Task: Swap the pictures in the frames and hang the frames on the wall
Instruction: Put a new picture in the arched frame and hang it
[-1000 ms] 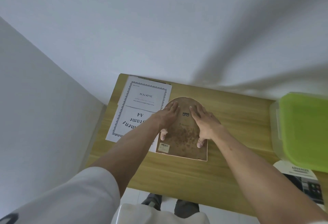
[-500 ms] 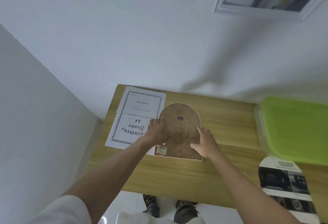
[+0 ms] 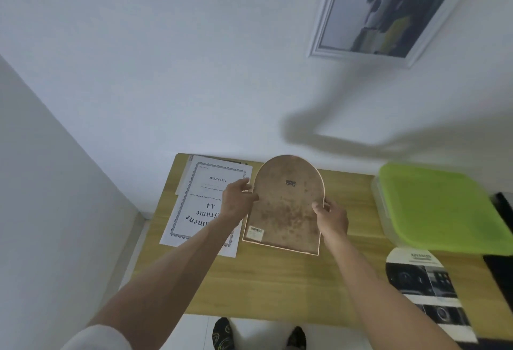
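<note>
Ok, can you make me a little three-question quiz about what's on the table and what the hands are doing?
1. True or false: the arched frame shows its brown back to the camera.
2. What holds the arched frame? A) only the left hand B) both it and the right hand, one on each side edge C) nobody
3. Fill in: the box at the right end of the table has a ____ lid.

Key
1. True: the back, with a small metal hanger and a sticker, faces the camera.
2. B
3. green
</note>
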`<act>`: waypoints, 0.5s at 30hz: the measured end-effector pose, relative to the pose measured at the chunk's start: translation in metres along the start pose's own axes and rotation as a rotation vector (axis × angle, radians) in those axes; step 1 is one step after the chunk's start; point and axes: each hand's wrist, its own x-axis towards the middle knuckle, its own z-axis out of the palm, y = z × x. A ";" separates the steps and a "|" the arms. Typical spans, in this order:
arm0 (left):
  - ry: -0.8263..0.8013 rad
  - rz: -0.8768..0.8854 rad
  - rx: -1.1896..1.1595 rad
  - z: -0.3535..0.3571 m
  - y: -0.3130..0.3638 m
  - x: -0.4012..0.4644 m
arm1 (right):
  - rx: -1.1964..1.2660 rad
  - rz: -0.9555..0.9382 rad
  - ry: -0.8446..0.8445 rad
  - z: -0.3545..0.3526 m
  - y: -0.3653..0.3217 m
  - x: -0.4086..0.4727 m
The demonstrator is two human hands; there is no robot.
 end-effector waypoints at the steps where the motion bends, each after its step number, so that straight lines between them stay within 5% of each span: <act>1: -0.001 -0.012 -0.003 -0.002 0.004 0.000 | 0.006 -0.017 -0.011 -0.004 -0.005 0.001; 7: -0.037 0.038 -0.041 -0.017 0.048 -0.018 | -0.005 -0.144 -0.074 -0.033 -0.039 -0.001; 15: 0.184 0.254 0.027 0.013 0.123 -0.075 | -0.093 -0.472 -0.116 -0.073 -0.118 -0.047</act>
